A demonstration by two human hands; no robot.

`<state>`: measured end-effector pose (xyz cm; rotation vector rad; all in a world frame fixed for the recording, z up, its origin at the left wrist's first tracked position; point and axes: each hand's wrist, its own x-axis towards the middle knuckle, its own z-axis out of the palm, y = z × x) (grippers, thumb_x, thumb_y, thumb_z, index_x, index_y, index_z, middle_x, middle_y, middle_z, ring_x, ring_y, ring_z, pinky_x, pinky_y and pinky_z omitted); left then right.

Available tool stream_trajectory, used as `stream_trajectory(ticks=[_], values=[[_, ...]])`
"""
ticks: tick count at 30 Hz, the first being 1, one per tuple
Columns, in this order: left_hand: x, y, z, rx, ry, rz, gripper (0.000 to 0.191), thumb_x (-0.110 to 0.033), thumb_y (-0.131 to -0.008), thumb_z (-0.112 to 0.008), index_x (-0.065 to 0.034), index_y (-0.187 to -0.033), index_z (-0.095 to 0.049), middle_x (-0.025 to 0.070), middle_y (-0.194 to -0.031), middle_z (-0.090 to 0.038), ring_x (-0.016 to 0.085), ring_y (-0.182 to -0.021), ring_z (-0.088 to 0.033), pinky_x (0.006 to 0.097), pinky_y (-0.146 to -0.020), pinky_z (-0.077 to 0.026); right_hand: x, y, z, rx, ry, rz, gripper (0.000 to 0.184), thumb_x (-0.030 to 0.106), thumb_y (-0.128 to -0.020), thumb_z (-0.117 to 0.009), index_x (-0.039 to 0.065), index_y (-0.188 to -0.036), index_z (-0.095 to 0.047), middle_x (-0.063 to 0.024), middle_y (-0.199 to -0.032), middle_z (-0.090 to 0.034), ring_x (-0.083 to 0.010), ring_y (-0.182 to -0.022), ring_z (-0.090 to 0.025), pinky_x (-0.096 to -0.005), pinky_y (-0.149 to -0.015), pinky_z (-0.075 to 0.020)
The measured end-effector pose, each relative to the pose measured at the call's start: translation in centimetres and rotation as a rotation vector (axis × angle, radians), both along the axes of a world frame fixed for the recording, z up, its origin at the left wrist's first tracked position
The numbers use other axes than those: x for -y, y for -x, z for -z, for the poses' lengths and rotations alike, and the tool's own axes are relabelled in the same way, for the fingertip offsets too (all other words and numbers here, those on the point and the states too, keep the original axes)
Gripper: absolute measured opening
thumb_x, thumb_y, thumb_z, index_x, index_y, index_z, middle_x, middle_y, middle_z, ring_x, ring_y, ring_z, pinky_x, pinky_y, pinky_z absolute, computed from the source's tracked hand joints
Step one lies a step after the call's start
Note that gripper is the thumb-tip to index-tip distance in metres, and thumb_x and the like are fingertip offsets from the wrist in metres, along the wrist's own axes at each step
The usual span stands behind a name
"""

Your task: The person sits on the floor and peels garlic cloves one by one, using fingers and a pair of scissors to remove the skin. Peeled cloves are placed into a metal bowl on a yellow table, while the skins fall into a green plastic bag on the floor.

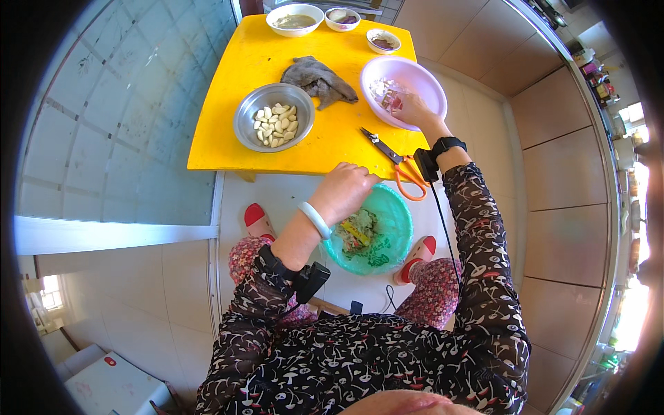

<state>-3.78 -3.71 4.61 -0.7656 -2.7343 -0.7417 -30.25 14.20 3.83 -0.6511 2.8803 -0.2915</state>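
Note:
My right hand (415,110) reaches into a pink plastic basin (441,98) with whitish and reddish pieces in it; the fingertips touch a small reddish item, and whether they grip it cannot be told. My left hand (348,189) hangs over the near edge of the yellow table (332,150), above a green-lined waste bin (397,233) holding scraps and a yellow wrapper. Its fingertips are bunched, and what lies between them is hidden. Left of the basin, a steel bowl (246,122) holds peeled garlic cloves (277,124). Scissors with orange handles (397,158) lie near the table's right front corner.
A crumpled grey cloth (316,78) lies behind the steel bowl. At the table's far side are a white bowl of cloudy liquid (294,22) and two smaller bowls (342,19), (384,41). A glass door (124,114) stands left, cabinets (565,166) right.

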Motion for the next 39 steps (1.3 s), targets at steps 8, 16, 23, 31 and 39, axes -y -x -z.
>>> stream_trajectory(ticks=[8,16,23,31,39], values=[[-0.5,-2.3,1.2,0.093,0.010,0.016,0.021,-0.010,-0.085,-0.071,-0.0060,-0.106,-0.073,0.0110,-0.096,-0.073,0.031,-0.095,-0.069,0.0431,-0.090,-0.052,0.2,-2.0,0.3,0.209,0.157,0.039,0.020,0.021,-0.086,-0.076,0.008,-0.100,-0.071,-0.0106,-0.098,-0.073,-0.0229,-0.092,-0.069,-0.0354,-0.081,-0.0565],[-0.8,-2.4,1.4,0.078,-0.024,0.013,0.020,-0.010,-0.087,-0.064,-0.0081,-0.104,-0.075,0.0112,-0.091,-0.073,0.031,-0.093,-0.069,0.0430,-0.089,-0.052,1.6,-2.8,1.4,-0.067,0.159,-0.102,0.021,0.030,-0.086,-0.072,0.018,-0.102,-0.079,-0.0085,-0.096,-0.074,-0.0267,-0.090,-0.071,-0.0403,-0.084,-0.0558],[-1.0,-2.6,1.2,0.088,-0.038,0.004,0.017,-0.011,-0.087,-0.064,-0.0088,-0.100,-0.075,0.0121,-0.089,-0.073,0.031,-0.092,-0.070,0.0432,-0.088,-0.054,0.4,-1.2,2.0,0.104,0.107,-0.006,0.022,0.019,-0.083,-0.075,0.016,-0.104,-0.078,-0.0108,-0.103,-0.074,-0.0268,-0.095,-0.070,-0.0374,-0.084,-0.0560],[-1.1,-2.6,1.1,0.171,0.001,0.009,0.022,-0.010,-0.085,-0.072,-0.0064,-0.107,-0.073,0.0114,-0.096,-0.072,0.032,-0.095,-0.068,0.0432,-0.088,-0.053,-1.5,-1.4,1.7,0.178,0.154,0.045,0.015,0.016,-0.085,-0.075,0.009,-0.098,-0.074,-0.0110,-0.099,-0.074,-0.0243,-0.090,-0.068,-0.0351,-0.080,-0.0547],[-1.1,-2.4,1.0,0.171,-0.003,0.015,0.022,-0.010,-0.086,-0.071,-0.0058,-0.107,-0.073,0.0116,-0.095,-0.071,0.032,-0.096,-0.068,0.0436,-0.087,-0.053,0.1,-1.7,2.8,0.037,0.085,-0.097,0.018,0.023,-0.083,-0.073,0.011,-0.096,-0.077,-0.0125,-0.096,-0.074,-0.0273,-0.094,-0.070,-0.0384,-0.081,-0.0556]])
